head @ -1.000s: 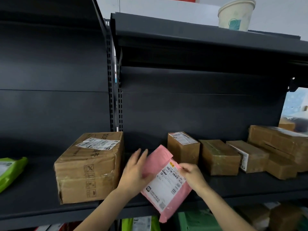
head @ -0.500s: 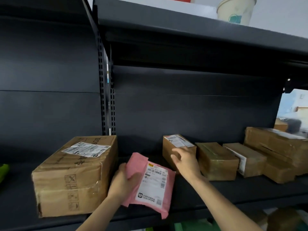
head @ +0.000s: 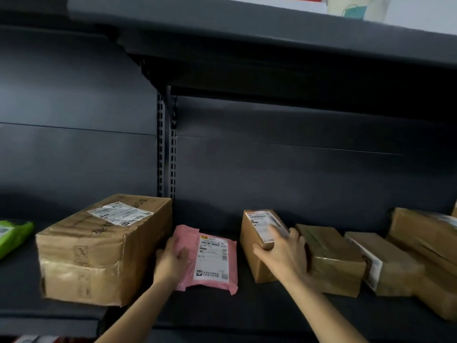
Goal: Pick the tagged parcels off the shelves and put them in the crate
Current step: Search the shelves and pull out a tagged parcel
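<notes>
Left hand: the left hand (head: 170,262) held the left edge of the pink mailer (head: 212,258), its fingers curled round that edge.
Right hand: the right hand (head: 284,253) gripped the small brown box (head: 257,243), thumb on the near left edge, fingers clamped over the top and partly covering the white label.
Pink mailer: it lay flat on the dark shelf (head: 247,308) with its printed label facing up, between the large carton (head: 103,248) and the small brown box, just beside the carton.
Small brown box: it stood on the same shelf, right of the mailer and apart from it, close against the taped box (head: 333,258) on its right.
Large carton: it sat at the left of the shelf with a crumpled label on top; its near right corner overhung the shelf's front edge.
Green mailer: the green mailer (head: 12,233) lay at the far left, cut off by the frame.
Other parcels: a third box (head: 380,261) sat right of the taped box, then stacked cartons (head: 425,233) at the right edge.
Upper shelf: on the upper shelf (head: 247,28) stood a paper cup (head: 356,7), blurred and partly out of view.
</notes>
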A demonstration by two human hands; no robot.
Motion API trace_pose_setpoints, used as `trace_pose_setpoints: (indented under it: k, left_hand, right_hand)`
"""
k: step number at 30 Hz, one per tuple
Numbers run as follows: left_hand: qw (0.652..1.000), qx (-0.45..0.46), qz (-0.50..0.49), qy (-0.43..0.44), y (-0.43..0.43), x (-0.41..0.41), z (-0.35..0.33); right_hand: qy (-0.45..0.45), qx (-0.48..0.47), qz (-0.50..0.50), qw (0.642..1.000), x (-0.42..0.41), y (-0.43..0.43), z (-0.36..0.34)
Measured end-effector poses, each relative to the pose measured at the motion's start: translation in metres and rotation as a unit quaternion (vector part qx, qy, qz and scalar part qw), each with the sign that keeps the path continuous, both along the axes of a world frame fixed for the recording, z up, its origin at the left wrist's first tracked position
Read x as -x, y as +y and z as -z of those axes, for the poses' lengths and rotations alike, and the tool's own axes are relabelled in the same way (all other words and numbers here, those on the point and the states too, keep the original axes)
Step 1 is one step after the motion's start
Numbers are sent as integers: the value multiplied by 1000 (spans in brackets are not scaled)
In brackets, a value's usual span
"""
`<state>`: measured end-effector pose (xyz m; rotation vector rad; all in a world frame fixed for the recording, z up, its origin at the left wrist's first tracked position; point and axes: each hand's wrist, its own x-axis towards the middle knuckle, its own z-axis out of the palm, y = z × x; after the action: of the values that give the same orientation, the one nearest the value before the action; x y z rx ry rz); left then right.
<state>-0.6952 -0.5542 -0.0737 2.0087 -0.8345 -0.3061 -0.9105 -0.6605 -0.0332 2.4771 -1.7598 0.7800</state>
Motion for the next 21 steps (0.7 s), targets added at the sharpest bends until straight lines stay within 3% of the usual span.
trace_pose_setpoints:
  k: [3, 7, 12, 16, 21]
  left_hand:
    - [999, -32, 6, -22, -5, 1, -1]
    - [996, -69, 15, -49, -7, 1, -4]
    - [976, -178, -2, -128, -6, 11, -20]
    - [980, -44, 3, -196, -11, 58, -46]
    - [956, 101, 121, -247, -27, 143, -64]
  right_hand:
    - [7, 29, -9, 1000, 6, 20, 7]
    - [0, 1, -17, 1000, 12, 26, 1]
    - [-30, 14, -64, 997, 40, 26, -2]
    - [-100, 67, -64, 991, 90, 20, -7]
    - [-118, 73, 27, 990, 171, -9, -8]
